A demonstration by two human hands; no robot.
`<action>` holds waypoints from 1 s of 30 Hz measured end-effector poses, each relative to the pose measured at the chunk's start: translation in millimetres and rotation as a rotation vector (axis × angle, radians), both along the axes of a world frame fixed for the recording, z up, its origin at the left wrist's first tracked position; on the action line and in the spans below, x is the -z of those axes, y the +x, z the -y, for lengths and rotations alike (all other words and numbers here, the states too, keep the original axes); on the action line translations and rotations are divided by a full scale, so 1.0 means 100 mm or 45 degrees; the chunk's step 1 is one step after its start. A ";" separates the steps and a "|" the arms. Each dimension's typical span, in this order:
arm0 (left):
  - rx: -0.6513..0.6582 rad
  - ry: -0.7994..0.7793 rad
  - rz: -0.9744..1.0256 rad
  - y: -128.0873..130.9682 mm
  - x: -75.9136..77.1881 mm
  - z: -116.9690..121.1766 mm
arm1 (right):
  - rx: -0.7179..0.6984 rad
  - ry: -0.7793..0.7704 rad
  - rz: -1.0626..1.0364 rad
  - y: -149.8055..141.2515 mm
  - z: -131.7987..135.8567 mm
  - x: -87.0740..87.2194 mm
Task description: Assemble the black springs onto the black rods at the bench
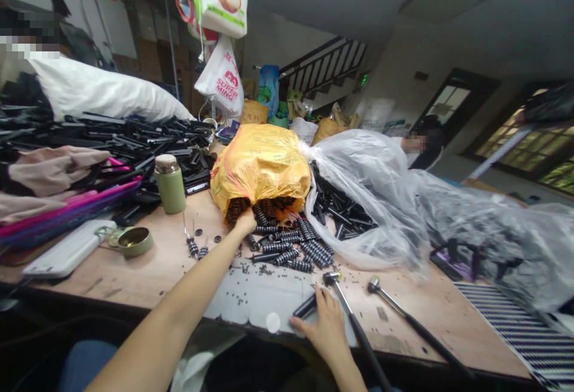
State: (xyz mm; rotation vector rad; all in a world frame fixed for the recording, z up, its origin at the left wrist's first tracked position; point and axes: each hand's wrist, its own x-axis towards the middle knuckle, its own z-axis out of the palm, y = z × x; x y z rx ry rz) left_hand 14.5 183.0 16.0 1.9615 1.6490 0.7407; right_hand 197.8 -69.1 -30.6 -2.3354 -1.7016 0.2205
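Observation:
My left hand (pixel 246 223) reaches to the mouth of a yellow woven sack (pixel 264 159). Its fingers are hidden among the dark ribbed cylinders at the opening. More ribbed black cylinders (pixel 289 238) with pale markings lie heaped just in front of the sack. By the table's front edge, my right hand (pixel 327 320) has its thumb and fingers around a smooth black tube (pixel 305 306), which lies low over a grey sheet (pixel 269 290). Two hammers with black handles lie to its right: a near hammer (pixel 347 308) beside the hand and another hammer (pixel 403 311) farther off.
A green flask (pixel 170 186) and its cup-like lid (pixel 134 241) stand at left, beside a white power bank-like box (pixel 69 248). Black parts (pixel 134 135) are piled behind. Clear plastic bags (pixel 372 201) cover the right side. Small dark bits dot the sheet. A person (pixel 426 141) sits beyond.

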 end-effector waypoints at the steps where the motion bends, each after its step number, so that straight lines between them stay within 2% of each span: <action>1: 0.039 -0.013 0.099 -0.01 0.01 0.05 | -0.001 0.017 -0.015 0.01 0.00 0.02; 5: 0.188 -0.075 0.513 -0.13 0.05 0.46 | -0.004 0.107 -0.072 0.05 0.01 0.10; 9: 0.368 -0.470 1.437 -0.19 -0.02 0.99 | -0.056 0.248 -0.178 0.05 0.02 0.06; 10: 0.381 -0.565 1.597 -0.18 -0.05 1.10 | -0.089 0.297 -0.230 0.03 0.03 0.03; 12: 0.381 -0.660 1.678 -0.13 -0.10 1.28 | -0.169 0.389 -0.367 -0.01 0.04 -0.07; 14: 0.387 -0.669 1.605 -0.06 -0.11 1.40 | -0.254 0.452 -0.498 -0.06 0.04 -0.17; 16: 0.369 -0.570 1.404 0.02 -0.05 1.48 | -0.327 0.483 -0.564 -0.11 0.03 -0.25; 19: 0.376 -0.157 0.794 0.07 0.17 1.58 | -0.338 0.455 -0.548 -0.13 0.00 -0.28; 21: 0.396 0.169 0.313 0.03 0.36 1.67 | -0.268 0.388 -0.508 -0.09 0.01 -0.23; 23: 0.377 0.374 -0.019 -0.07 0.53 1.79 | -0.188 0.316 -0.473 -0.02 0.05 -0.15; 24: 0.364 0.424 -0.082 -0.14 0.59 1.84 | -0.157 0.284 -0.461 0.02 0.08 -0.10; 26: 0.346 0.447 -0.009 -0.28 0.65 1.91 | -0.117 0.237 -0.451 0.09 0.13 -0.04; 30: 0.251 0.318 0.425 -0.34 0.52 1.87 | -0.094 0.199 -0.472 0.11 0.19 -0.04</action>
